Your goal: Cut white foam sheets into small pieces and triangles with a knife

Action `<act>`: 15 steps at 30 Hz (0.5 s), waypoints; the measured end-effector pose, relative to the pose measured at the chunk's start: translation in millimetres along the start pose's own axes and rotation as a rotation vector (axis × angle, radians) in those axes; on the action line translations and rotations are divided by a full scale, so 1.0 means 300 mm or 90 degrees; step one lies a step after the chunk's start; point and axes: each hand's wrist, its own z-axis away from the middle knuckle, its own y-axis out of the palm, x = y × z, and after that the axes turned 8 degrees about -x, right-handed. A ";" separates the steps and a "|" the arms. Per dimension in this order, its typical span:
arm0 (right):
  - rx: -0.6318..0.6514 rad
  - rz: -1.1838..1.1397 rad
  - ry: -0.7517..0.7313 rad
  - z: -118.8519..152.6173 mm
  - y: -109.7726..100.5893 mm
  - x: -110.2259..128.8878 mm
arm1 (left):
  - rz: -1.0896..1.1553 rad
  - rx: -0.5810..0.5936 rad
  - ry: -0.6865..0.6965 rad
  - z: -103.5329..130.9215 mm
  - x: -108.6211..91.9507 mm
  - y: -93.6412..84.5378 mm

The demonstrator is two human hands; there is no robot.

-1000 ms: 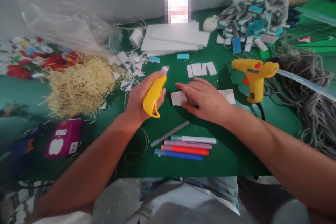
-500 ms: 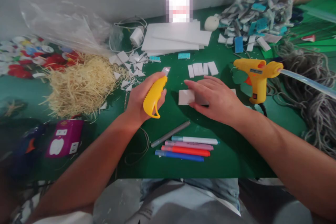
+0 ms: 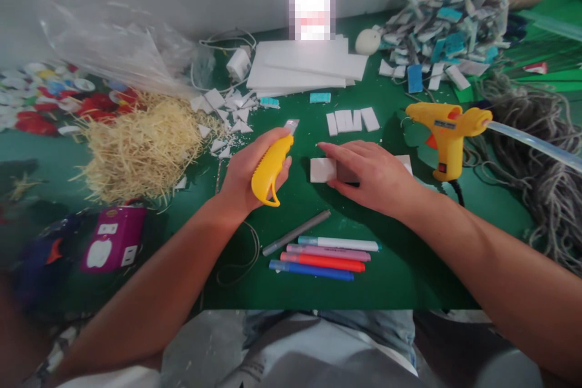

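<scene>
My left hand (image 3: 245,163) is wrapped round a yellow cutter (image 3: 270,170), whose short blade points up and away from me. To its right, my right hand (image 3: 375,173) grips a white foam strip (image 3: 322,170) between thumb and fingers, near the green table top. The strip's left end sticks out past my fingertips; its middle lies under the hand. Beyond my right hand stands a row of small white pieces (image 3: 344,120). Several felt pens (image 3: 327,261) and a grey stick (image 3: 296,233) lie nearer to me.
A yellow glue gun (image 3: 448,133) stands at the right beside grey yarn (image 3: 536,170). Straw (image 3: 140,148) and a purple box (image 3: 113,239) are at the left. White sheets (image 3: 300,65) lie at the back, with a scrap pile (image 3: 450,30) to their right.
The cutter and my left hand have shifted very slightly to the right. My right hand's fingers have moved a little down, still on the strip.
</scene>
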 end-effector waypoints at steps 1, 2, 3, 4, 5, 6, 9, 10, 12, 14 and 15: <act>0.002 -0.002 -0.002 0.000 0.000 -0.002 | 0.001 0.002 0.000 0.000 -0.002 0.001; 0.002 -0.005 -0.006 0.000 0.001 -0.003 | 0.004 0.006 0.000 0.000 -0.004 0.002; 0.004 -0.010 -0.011 0.000 0.003 -0.004 | 0.006 0.011 0.000 0.001 -0.008 0.003; 0.004 -0.014 -0.016 0.000 0.006 -0.004 | 0.007 0.015 0.003 0.002 -0.013 0.003; 0.004 -0.019 -0.021 0.000 0.010 -0.004 | 0.009 0.017 0.005 0.002 -0.018 0.003; 0.002 -0.023 -0.025 -0.001 0.015 -0.002 | 0.011 0.018 0.007 0.003 -0.023 0.003; -0.010 -0.041 -0.037 -0.009 0.036 0.011 | 0.028 0.013 0.037 0.006 -0.037 0.003; -0.010 -0.047 -0.038 -0.013 0.043 0.017 | 0.030 0.014 0.054 0.006 -0.039 0.004; -0.012 -0.053 -0.025 -0.019 0.055 0.028 | 0.026 0.037 0.080 0.007 -0.037 0.007; -0.009 -0.058 0.002 -0.023 0.064 0.035 | 0.020 0.078 0.085 0.007 -0.032 0.012; -0.008 -0.062 0.013 -0.023 0.067 0.037 | 0.023 0.101 0.086 0.007 -0.028 0.015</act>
